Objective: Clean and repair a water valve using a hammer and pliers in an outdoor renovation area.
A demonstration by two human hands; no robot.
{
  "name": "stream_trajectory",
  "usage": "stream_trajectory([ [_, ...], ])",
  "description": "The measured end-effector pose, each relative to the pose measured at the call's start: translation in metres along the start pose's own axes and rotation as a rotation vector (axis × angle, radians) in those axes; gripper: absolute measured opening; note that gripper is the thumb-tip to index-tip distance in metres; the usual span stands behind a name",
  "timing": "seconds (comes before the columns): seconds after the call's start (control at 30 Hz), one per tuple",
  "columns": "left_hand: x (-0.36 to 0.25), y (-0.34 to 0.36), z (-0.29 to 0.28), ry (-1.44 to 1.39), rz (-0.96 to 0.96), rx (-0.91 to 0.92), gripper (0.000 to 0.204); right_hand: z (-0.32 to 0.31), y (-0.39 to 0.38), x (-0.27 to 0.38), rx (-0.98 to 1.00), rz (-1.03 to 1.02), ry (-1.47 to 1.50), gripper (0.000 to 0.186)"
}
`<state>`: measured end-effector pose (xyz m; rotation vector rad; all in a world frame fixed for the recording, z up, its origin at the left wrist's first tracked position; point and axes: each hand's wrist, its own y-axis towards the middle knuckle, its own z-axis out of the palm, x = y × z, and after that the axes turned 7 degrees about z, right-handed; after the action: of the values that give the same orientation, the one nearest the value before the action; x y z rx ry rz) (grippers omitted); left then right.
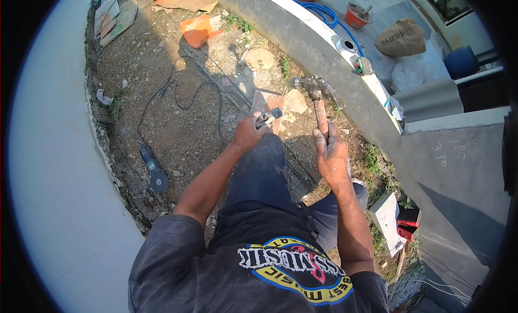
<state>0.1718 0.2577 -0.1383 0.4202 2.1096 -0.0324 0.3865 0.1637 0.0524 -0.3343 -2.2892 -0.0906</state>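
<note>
over dirt (145, 51): right grip (332, 155) holding hammer (320, 112), left grip (249, 132) metal piece (266, 119)

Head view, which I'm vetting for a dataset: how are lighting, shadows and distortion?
Head view: hard sunlight, dark shadows on the ground; head view: the grey wall appears bowed, corners black; head view: the hammer is easily made out.

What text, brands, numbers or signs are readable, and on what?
Wording not copied; locations only:
Dark T-shirt: large white and yellow lettering, legible.
Brown paper sack: bold dark print, legible.
Pale scrap on the ground: a few printed letters.
Grey wall: handwritten pale numbers.
Grinder: markings too small to read.
Hammer: none visible.
</note>
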Motion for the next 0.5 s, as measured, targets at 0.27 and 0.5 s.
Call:
stream_trajectory([
  [0.27,0.032,0.021,-0.025,-0.110,-0.037,-0.091,0.039,0.033,-0.020,-0.057,0.156,0.314,0.318,0.025],
  [0.5,0.017,0.063,-0.073,-0.382,-0.023,-0.089,0.040,0.045,-0.028,-0.141,0.259,0.802,0.614,0.022],
])
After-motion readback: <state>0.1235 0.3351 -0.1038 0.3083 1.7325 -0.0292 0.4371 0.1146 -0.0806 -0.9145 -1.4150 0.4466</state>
